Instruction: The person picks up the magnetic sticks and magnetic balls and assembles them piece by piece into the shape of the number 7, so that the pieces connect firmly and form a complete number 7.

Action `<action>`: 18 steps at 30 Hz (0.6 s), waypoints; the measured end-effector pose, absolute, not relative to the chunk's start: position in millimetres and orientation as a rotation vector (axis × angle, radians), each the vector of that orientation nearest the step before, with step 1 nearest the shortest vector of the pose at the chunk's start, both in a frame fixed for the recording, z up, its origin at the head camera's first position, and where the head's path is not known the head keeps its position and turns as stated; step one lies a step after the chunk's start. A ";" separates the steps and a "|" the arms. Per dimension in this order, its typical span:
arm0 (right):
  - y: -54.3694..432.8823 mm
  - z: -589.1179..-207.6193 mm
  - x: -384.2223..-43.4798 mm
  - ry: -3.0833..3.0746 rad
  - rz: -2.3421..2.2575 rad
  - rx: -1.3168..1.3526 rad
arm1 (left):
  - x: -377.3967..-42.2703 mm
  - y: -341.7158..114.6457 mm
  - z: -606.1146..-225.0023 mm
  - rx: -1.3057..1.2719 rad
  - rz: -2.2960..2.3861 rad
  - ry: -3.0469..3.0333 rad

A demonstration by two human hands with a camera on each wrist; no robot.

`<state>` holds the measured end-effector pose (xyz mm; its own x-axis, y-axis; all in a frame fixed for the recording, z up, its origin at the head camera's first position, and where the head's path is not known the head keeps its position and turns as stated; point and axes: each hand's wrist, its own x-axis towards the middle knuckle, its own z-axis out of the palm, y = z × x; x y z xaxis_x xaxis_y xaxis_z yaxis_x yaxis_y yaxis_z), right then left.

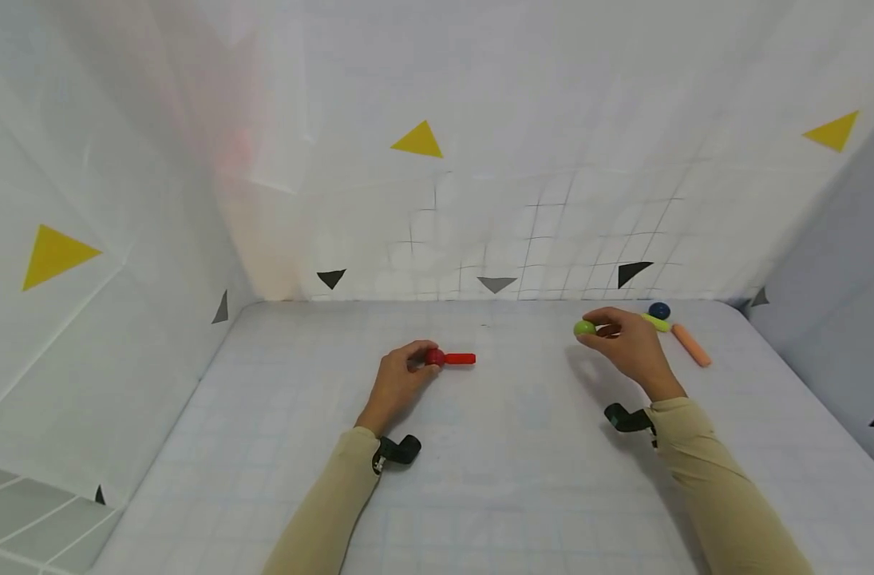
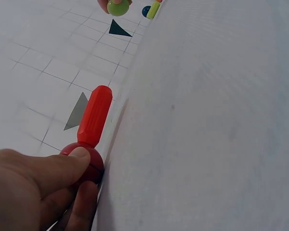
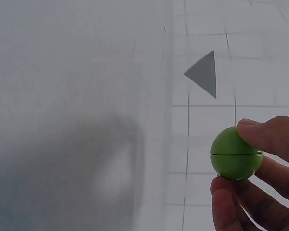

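Note:
Between thumb and fingers, my left hand (image 1: 401, 379) pinches a red ball (image 1: 434, 357) low at the table, left of the middle. A red rod (image 1: 460, 358) sticks out from the ball toward the right; the left wrist view shows the rod (image 2: 95, 115) meeting the ball (image 2: 92, 166). Farther right, my right hand (image 1: 632, 347) holds a green ball (image 1: 584, 328) above the table. A seam runs around the green ball (image 3: 236, 154) in the right wrist view, where thumb and fingertips grip it.
Beyond the right hand lie a dark blue ball (image 1: 659, 311), a yellow-green rod (image 1: 655, 323) partly hidden by that hand, and an orange rod (image 1: 691, 345). A white back wall (image 1: 365, 231) with triangle markers rises behind the white table (image 1: 508, 479); side walls stand left and right.

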<state>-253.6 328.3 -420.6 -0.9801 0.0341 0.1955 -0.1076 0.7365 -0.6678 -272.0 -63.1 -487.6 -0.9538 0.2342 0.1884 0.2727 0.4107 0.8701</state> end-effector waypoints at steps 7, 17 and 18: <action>315.2 -424.3 -257.3 -2.741 1.086 0.076 | -272.5 -63.5 -488.0 -0.475 -1.611 -2.607; 296.9 -424.1 -257.9 -2.744 1.121 0.138 | -272.3 -63.2 -487.7 -0.458 -1.604 -2.622; 294.2 -423.6 -258.0 -2.744 1.128 0.141 | -272.1 -63.5 -487.7 -0.459 -1.603 -2.622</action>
<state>-258.0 294.2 -423.6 -0.9809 -0.0223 0.1930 -0.1516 0.7091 -0.6886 -272.1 -63.5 -487.7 -0.9558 0.2316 0.1811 0.2668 0.4243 0.8653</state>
